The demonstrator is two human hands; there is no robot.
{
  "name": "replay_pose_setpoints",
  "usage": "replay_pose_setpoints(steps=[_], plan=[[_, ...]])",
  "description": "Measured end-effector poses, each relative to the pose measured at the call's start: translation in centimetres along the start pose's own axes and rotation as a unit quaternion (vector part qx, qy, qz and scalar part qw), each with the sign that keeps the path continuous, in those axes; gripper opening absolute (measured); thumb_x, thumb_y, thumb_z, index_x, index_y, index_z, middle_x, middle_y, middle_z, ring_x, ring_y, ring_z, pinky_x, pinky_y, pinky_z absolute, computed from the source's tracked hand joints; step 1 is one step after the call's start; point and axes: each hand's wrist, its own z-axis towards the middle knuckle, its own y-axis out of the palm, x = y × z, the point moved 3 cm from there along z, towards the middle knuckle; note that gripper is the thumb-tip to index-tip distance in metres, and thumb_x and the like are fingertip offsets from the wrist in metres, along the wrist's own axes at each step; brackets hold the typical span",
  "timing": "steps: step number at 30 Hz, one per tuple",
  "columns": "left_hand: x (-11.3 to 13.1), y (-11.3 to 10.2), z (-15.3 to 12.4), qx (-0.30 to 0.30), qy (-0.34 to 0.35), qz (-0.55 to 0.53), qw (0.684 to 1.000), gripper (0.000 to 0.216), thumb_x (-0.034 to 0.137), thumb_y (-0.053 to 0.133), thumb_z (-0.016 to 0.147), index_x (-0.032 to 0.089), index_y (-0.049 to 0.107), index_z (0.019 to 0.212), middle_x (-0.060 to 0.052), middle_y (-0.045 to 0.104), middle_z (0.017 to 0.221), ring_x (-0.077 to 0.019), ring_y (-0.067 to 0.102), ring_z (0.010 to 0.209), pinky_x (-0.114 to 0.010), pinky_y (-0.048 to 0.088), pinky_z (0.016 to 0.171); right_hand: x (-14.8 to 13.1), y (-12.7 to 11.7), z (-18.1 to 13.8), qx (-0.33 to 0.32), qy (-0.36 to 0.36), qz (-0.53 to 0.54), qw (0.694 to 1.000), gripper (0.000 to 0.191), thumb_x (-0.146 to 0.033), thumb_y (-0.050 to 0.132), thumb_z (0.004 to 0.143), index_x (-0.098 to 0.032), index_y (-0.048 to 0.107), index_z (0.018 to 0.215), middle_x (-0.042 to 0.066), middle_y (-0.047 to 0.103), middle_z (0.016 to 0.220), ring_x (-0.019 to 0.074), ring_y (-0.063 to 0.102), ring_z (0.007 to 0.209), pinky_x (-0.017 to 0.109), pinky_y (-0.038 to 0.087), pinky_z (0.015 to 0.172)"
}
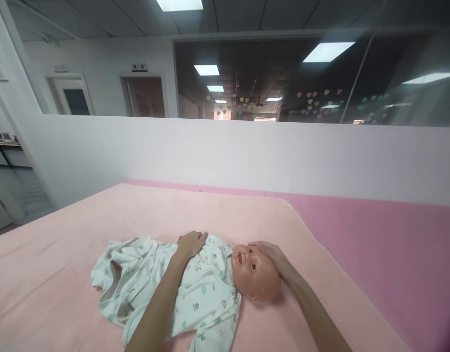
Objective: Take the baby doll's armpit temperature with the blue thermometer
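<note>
A baby doll (257, 275) lies on its back on a pink sheet, its head to the right and its face turned up. It wears a white printed garment (205, 293) with small green and grey figures. My left hand (191, 243) rests on the far side of the doll's chest, over the sleeve, its fingers laid down and partly hidden. Against the top and forehead of the doll's head lies my right hand (272, 255), fingers extended together. The garment's loose lower part (125, 278) spreads crumpled to the left, and any legs inside are hidden.
The light pink sheet (81, 230) covers the padded surface, with a darker pink mat (375, 244) showing at right. A low white wall (228, 151) runs along the back, below a window (269, 78) with heart stickers. A table (3, 144) stands at far left.
</note>
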Motion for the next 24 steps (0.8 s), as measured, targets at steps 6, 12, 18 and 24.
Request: replay_pose_setpoints(steps=[6,12,18,24], plan=[[-0.7,0.4,0.5,-0.002,0.001,0.009,1.0,0.058,0.052,0.021,0.086,0.017,0.067,0.083,-0.014,0.069,0.093,-0.0288,0.061,0.092,-0.036,0.04,0.079,0.6,0.1,0.0,0.017,-0.025,0.03,0.999,0.04,-0.049,0.061,0.073,-0.013,0.069,0.089,0.009,0.067,0.1,0.0227,0.058,0.099,0.034,0.042,0.09],[-1.0,0.4,0.5,-0.004,0.001,0.008,1.0,0.059,0.053,0.021,0.085,0.017,0.067,0.092,-0.013,0.068,0.099,-0.0282,0.061,0.095,-0.035,0.041,0.082,0.4,0.5,-0.8,0.04,-0.026,0.032,0.998,0.038,-0.049,0.062,0.071,-0.015,0.07,0.087,0.007,0.068,0.096,0.0224,0.059,0.093,0.033,0.043,0.085],[-1.1,0.2,0.2,-0.013,-0.004,0.0,1.0,0.059,0.055,0.022,0.083,0.017,0.067,0.091,-0.012,0.068,0.099,-0.0281,0.061,0.096,-0.035,0.042,0.083,0.6,0.7,-1.1,0.059,-0.015,0.05,0.997,0.039,-0.052,0.064,0.067,-0.016,0.071,0.081,0.006,0.069,0.09,0.0226,0.06,0.089,0.033,0.043,0.082],[-1.3,0.1,-0.1,-0.013,-0.007,0.0,1.0,0.06,0.055,0.022,0.084,0.017,0.066,0.1,-0.012,0.066,0.107,-0.0284,0.058,0.103,-0.035,0.04,0.089,1.2,0.4,-0.5,0.055,-0.031,0.059,0.996,0.035,-0.048,0.066,0.067,-0.016,0.07,0.082,0.006,0.068,0.092,0.0221,0.059,0.092,0.031,0.043,0.082]])
